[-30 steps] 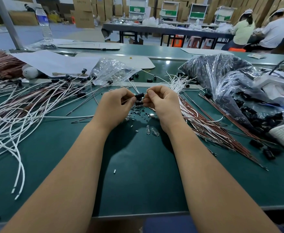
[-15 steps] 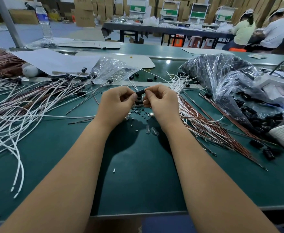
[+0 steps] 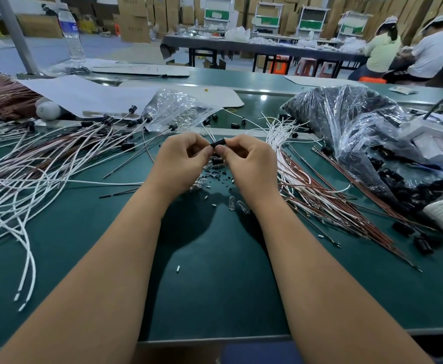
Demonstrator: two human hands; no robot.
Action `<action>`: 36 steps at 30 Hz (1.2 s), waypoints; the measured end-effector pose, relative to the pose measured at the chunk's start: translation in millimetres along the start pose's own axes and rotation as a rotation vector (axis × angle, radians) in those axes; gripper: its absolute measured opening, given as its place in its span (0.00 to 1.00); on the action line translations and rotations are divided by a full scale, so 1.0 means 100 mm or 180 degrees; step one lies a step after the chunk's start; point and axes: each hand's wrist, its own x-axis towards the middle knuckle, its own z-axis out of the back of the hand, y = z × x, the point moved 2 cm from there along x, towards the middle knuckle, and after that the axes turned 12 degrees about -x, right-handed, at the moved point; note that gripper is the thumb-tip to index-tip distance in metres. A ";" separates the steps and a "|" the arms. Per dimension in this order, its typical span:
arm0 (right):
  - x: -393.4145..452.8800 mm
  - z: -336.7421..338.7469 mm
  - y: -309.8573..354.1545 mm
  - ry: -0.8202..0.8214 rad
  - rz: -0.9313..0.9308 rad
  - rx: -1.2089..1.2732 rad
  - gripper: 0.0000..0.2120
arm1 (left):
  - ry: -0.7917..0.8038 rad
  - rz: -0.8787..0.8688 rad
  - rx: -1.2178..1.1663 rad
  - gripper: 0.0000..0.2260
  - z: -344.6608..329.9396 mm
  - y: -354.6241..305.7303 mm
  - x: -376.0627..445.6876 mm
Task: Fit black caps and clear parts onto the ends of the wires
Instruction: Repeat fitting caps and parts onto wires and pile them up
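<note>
pushing a black cap (image 3: pixel 218 142) onto a wire end, in the middle of the frame.

to do it well, i think the cap should stay in line with the thin wire and be pushed straight on, slow and soft, so the wire does not bend. the left hand (image 3: pixel 182 160) and right hand (image 3: pixel 248 161) meet above the green desk (image 3: pixel 215 271), knuckles up, both arms reaching straight out. the fingers of both hands are curled and pinch the cap from each side. small clear parts (image 3: pixel 237 206) lie just below, near the right wrist. loose wires (image 3: pixel 307 185) lie to the right.
</note>
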 end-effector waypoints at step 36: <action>0.05 0.02 -0.03 0.0461 -0.0462 0.0252 0.07 | -0.0095 0.0319 -0.1035 0.09 0.18 0.15 0.04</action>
